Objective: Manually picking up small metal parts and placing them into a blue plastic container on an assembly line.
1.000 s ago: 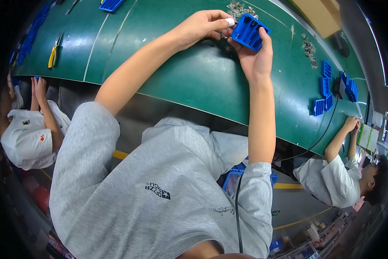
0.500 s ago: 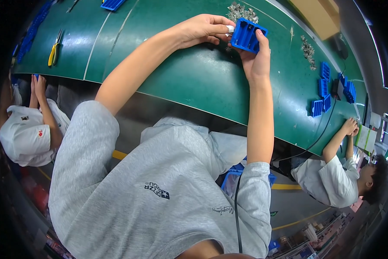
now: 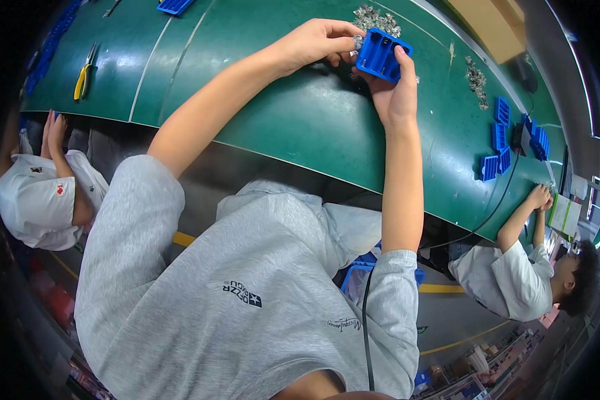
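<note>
Holder: a blue plastic battery holder (image 3: 382, 53) with ribbed slots, tilted up off my green work mat (image 3: 280, 127), near its far edge.
Right hand: my right hand (image 3: 393, 90) grips the holder from below, thumb up along its right side, forearm straight.
Left hand: my left hand (image 3: 316, 41) is curled, fingertips pinched on a small metal contact (image 3: 357, 44) at the holder's left edge.
Beyond: a pile of metal contacts (image 3: 377, 18) just behind; more blue holders (image 3: 503, 143) well to my right.
</note>
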{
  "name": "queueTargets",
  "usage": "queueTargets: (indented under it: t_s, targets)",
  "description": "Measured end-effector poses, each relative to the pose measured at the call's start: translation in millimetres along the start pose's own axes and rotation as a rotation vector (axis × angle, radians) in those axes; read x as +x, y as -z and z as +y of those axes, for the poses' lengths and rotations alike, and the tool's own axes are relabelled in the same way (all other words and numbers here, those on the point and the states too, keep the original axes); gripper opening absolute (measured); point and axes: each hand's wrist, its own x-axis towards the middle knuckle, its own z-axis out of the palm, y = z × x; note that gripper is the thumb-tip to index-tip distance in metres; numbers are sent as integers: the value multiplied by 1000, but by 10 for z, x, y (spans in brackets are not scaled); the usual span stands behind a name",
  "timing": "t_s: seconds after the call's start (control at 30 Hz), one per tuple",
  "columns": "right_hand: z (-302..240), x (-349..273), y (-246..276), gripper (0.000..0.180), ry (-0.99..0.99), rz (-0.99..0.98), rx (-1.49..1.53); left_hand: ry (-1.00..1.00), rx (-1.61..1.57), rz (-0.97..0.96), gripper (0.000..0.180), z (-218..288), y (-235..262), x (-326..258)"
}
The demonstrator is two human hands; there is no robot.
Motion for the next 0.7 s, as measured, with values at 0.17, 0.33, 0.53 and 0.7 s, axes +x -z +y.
queueTargets:
  t_s: [0.17, 0.33, 0.53, 0.7]
  targets:
    - [28, 1, -19, 40, -36, 8, 81, 32, -33, 62, 31, -6, -4, 6]
    - [17, 0, -52, 41, -44, 13, 112, -8, 34, 83, 31, -48, -7, 24]
    - [0, -22, -101, 43, -47, 17, 138, -144, 221, 140, 29, -71, -39, 24]
    - [3, -34, -100, 42, -54, 32, 166, -359, 416, 247, 27, -8, -98, -21]
